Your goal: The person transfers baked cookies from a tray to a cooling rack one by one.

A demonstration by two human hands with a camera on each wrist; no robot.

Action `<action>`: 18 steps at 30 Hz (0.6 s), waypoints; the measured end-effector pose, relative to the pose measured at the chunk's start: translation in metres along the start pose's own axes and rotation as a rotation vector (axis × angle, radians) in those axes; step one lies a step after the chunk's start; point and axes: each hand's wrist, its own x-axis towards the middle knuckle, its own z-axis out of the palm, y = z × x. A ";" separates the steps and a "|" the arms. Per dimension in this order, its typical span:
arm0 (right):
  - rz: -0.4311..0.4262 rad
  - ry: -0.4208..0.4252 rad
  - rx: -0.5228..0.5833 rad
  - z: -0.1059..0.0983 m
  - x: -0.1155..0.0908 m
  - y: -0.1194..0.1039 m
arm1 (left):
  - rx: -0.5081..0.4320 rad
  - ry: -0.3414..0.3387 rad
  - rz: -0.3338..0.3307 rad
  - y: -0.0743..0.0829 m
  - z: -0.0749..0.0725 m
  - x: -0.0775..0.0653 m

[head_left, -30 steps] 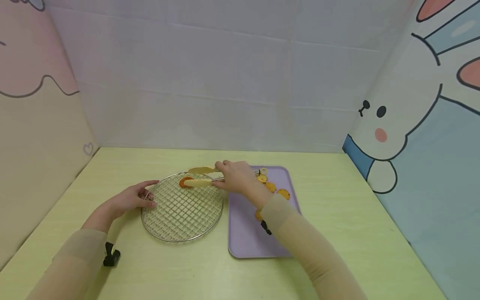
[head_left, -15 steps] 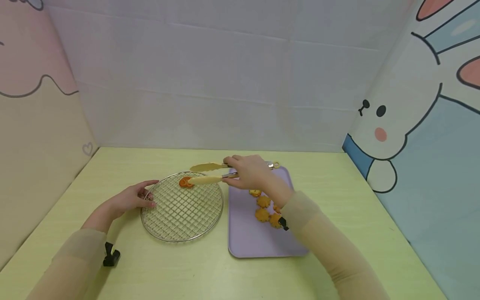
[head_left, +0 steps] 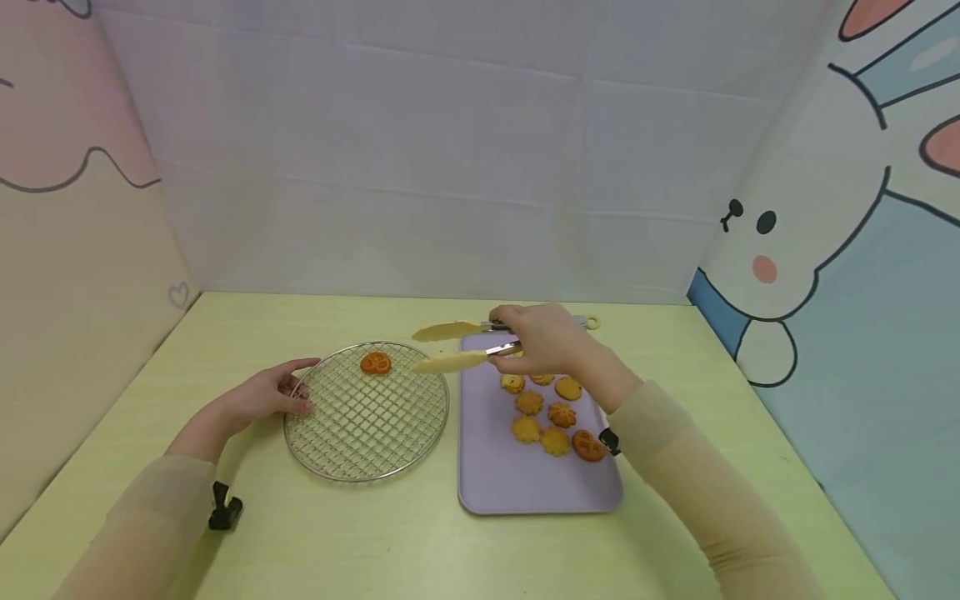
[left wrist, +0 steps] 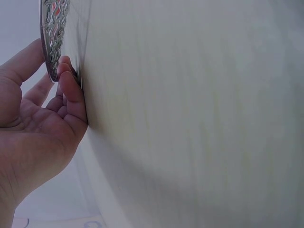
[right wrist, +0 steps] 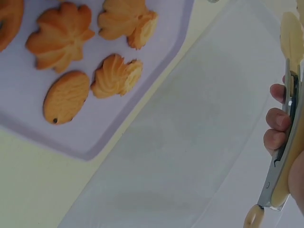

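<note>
A round wire rack point(head_left: 367, 433) lies on the table, and my left hand point(head_left: 262, 395) holds its left rim. In the left wrist view, the rack's rim point(left wrist: 43, 40) sits between the thumb and the curled fingers. One reddish-brown pretzel-shaped cookie point(head_left: 376, 362) rests near the rack's far edge. My right hand point(head_left: 543, 340) grips a pair of cream-tipped metal tongs point(head_left: 450, 362) above the lavender tray point(head_left: 517, 496). The tongs' tips are spread with nothing between them, pointing left toward the rack. In the right wrist view, fingers wrap the tongs' handle point(right wrist: 280, 175).
Several golden cookies point(head_left: 555, 441), some flower-shaped, lie on the tray, with another pretzel-shaped cookie point(head_left: 588, 446) near its right edge. A white wall point(head_left: 450, 208) stands behind the table, and printed side panels point(head_left: 862, 333) flank it.
The tongs have let go of the pretzel-shaped cookie, which stays on the rack. My right hand has moved right and away with them. The left hand keeps its place.
</note>
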 end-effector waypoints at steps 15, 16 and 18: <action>-0.197 0.095 -0.010 -0.020 -0.051 0.034 | -0.006 0.006 -0.013 -0.002 0.000 0.002; -0.209 0.101 -0.007 -0.021 -0.054 0.036 | -0.009 0.008 -0.019 -0.003 0.000 0.003; -0.225 0.104 -0.006 -0.022 -0.060 0.039 | -0.012 0.009 -0.027 -0.003 0.000 0.004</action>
